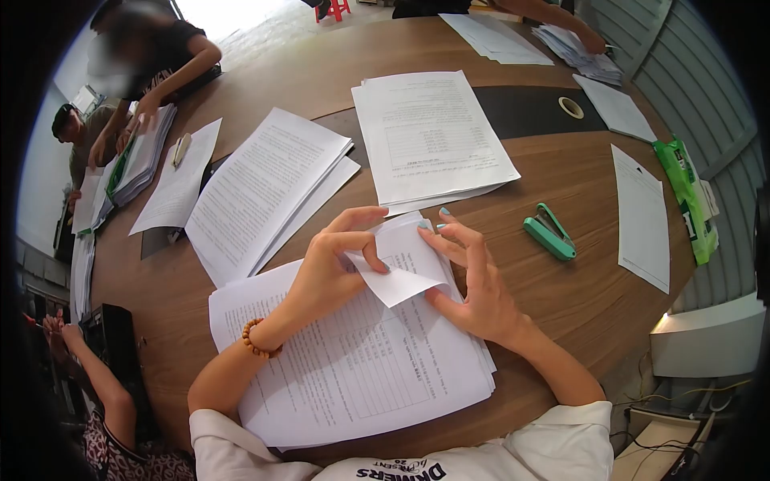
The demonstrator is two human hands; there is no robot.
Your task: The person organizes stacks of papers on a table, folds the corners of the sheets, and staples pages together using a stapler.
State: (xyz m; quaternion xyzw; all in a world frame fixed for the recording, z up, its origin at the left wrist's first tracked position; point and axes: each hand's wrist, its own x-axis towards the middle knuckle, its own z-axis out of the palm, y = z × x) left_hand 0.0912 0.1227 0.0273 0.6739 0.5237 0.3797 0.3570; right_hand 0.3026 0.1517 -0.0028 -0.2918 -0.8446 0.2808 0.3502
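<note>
A stack of printed paper sheets (345,377) lies on the table in front of me. Its far end is lifted, and the top sheet's corner (397,284) is bent over toward me, showing a blank side. My left hand (333,260), with a beaded bracelet at the wrist, is closed on the bent sheet, fingers curled over it. My right hand (480,289) pinches the right side of the raised sheets, its fingertips on the far part and its thumb at the near edge. How many sheets each hand holds is hidden.
Beyond my hands lie two more printed stacks (429,136) (269,180). A green stapler (551,232) sits to the right, near a loose sheet (642,216) and a green packet (688,200). A tape roll (570,108) lies farther back. Other people handle papers around the table.
</note>
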